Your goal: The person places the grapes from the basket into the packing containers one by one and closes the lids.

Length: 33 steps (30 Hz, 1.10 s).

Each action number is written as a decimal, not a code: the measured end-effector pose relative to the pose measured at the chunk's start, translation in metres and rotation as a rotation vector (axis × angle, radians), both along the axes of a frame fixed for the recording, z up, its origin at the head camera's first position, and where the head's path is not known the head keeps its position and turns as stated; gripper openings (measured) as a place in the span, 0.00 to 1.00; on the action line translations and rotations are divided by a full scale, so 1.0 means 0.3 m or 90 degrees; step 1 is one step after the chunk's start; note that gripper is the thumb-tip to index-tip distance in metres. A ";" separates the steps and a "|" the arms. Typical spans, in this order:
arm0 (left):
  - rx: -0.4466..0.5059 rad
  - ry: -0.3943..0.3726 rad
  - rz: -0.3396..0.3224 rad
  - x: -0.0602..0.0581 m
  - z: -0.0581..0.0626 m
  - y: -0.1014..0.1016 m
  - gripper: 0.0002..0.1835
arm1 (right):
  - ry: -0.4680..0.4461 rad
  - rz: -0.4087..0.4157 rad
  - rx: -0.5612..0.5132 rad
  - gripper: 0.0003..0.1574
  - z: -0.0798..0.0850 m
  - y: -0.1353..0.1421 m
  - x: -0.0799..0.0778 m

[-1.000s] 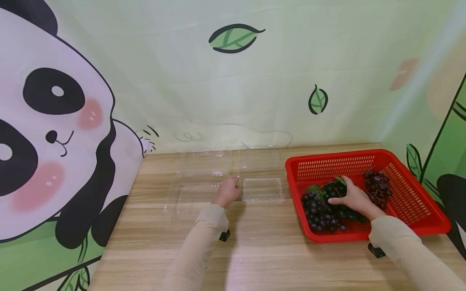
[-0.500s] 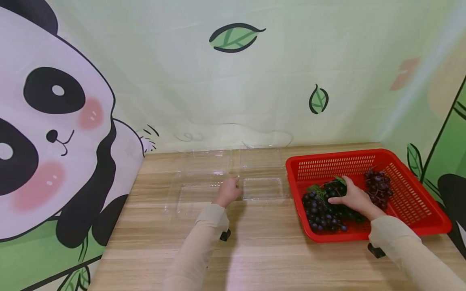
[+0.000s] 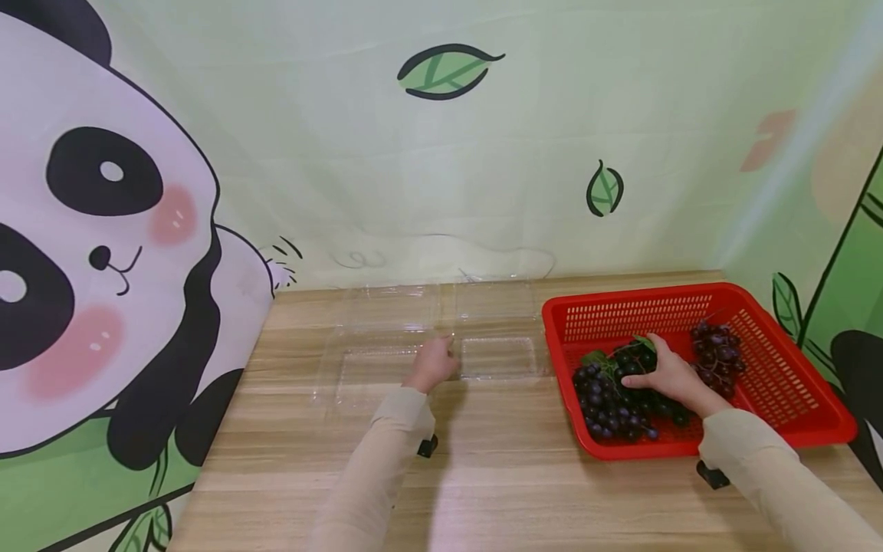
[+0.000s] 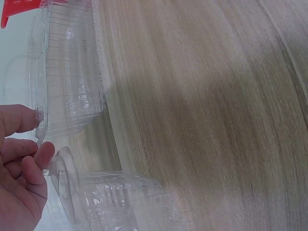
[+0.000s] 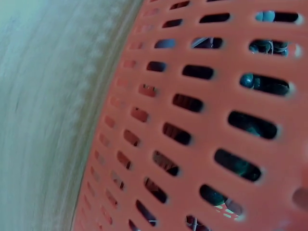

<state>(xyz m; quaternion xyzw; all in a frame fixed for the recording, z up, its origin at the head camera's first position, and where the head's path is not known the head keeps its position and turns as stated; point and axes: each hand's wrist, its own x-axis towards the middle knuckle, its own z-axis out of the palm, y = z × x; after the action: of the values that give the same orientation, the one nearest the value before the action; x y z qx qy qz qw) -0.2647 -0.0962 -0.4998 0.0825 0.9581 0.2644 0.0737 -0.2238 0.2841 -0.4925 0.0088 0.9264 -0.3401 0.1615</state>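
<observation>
In the head view my left hand [image 3: 432, 364] is between two clear plastic boxes. The left wrist view shows its thumb and fingers pinching the rim of the upper clear plastic box [image 4: 72, 72]; another clear plastic box [image 4: 120, 197] lies just below the fingers. My right hand [image 3: 672, 376] reaches into a red basket [image 3: 779, 376] and grips a dark green-black bunch of grapes [image 3: 631, 358], thumb on one side and fingers over the other, partly hidden. Beside it lie a blue-black bunch of grapes [image 3: 607, 406] and a reddish-purple bunch of grapes [image 3: 716, 356].
The open plastic lids [image 3: 389, 309] stand toward the back curtain [image 3: 483, 176]. The basket's slotted wall [image 5: 207, 96] fills most of the right wrist view. Wooden tabletop [image 3: 510, 475] spreads in front of the boxes and basket.
</observation>
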 end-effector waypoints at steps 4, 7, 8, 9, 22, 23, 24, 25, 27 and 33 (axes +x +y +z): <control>0.001 -0.001 0.004 -0.003 0.001 0.001 0.30 | 0.004 -0.001 -0.008 0.70 0.002 0.000 0.002; -0.003 0.002 0.003 -0.005 0.001 0.002 0.30 | 0.003 -0.002 -0.013 0.69 0.008 -0.001 0.005; -0.005 0.002 0.003 -0.006 0.002 0.002 0.30 | 0.004 -0.003 -0.012 0.69 0.010 -0.002 0.006; -0.007 0.002 0.003 -0.006 0.002 0.002 0.30 | 0.004 -0.005 -0.010 0.69 0.014 -0.003 0.007; -0.007 -0.001 -0.002 -0.011 -0.003 0.001 0.31 | 0.025 0.007 0.006 0.58 0.020 0.008 0.007; -0.004 -0.001 -0.002 -0.011 -0.004 0.001 0.31 | 0.025 0.008 0.008 0.58 0.019 0.008 0.007; -0.003 0.000 -0.003 -0.011 -0.004 0.001 0.31 | 0.025 0.009 0.010 0.57 0.020 0.008 0.008; 0.002 -0.002 -0.003 -0.010 -0.003 0.000 0.31 | 0.023 0.008 0.011 0.57 0.021 0.008 0.009; 0.005 -0.003 -0.003 -0.009 -0.003 0.000 0.31 | 0.024 0.006 0.015 0.56 0.020 0.008 0.011; -0.003 0.005 -0.008 -0.008 -0.008 0.000 0.30 | 0.031 0.006 0.025 0.56 0.011 0.015 0.008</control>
<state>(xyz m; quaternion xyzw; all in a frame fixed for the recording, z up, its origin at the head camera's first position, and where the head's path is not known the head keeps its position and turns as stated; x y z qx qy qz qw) -0.2669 -0.0962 -0.5023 0.0895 0.9585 0.2610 0.0722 -0.2212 0.2885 -0.4892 -0.0006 0.9365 -0.3214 0.1403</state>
